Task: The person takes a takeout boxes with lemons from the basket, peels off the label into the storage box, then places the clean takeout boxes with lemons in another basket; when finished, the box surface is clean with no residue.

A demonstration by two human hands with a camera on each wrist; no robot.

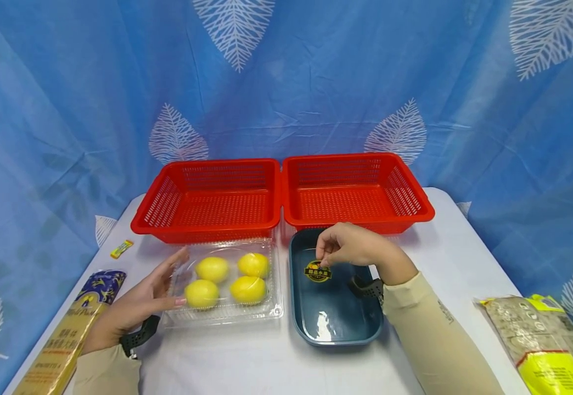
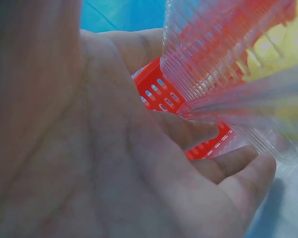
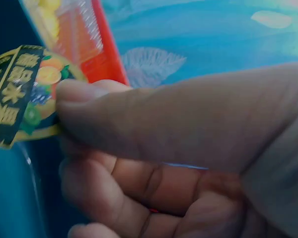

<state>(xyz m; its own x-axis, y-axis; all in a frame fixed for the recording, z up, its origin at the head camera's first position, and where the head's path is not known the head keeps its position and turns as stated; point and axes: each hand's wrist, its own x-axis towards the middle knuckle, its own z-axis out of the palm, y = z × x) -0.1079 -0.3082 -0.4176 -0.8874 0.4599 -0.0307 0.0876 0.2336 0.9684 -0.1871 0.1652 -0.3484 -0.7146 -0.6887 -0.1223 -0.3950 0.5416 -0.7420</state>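
Note:
A round black-and-gold sticker [image 1: 318,271] with fruit pictures is pinched between the thumb and fingers of my right hand [image 1: 350,245]. That hand is above a dark blue tray [image 1: 333,323]. In the right wrist view, the thumb presses on the edge of the sticker [image 3: 27,96]. To the left is a clear plastic box [image 1: 227,315] with its lid down and several yellow lemons [image 1: 212,270] inside. My left hand [image 1: 145,293] rests against the box's left side, thumb and fingers spread and fairly straight. The ribbed box wall [image 2: 203,59] lies beside its fingers in the left wrist view.
Two red plastic baskets [image 1: 140,219] [image 1: 422,211] stand side by side behind the box and tray. On the left lie a small yellow packet [image 1: 121,249] and a long spaghetti bag [image 1: 54,351]. A yellow-and-clear bag [image 1: 538,340] lies at the right edge.

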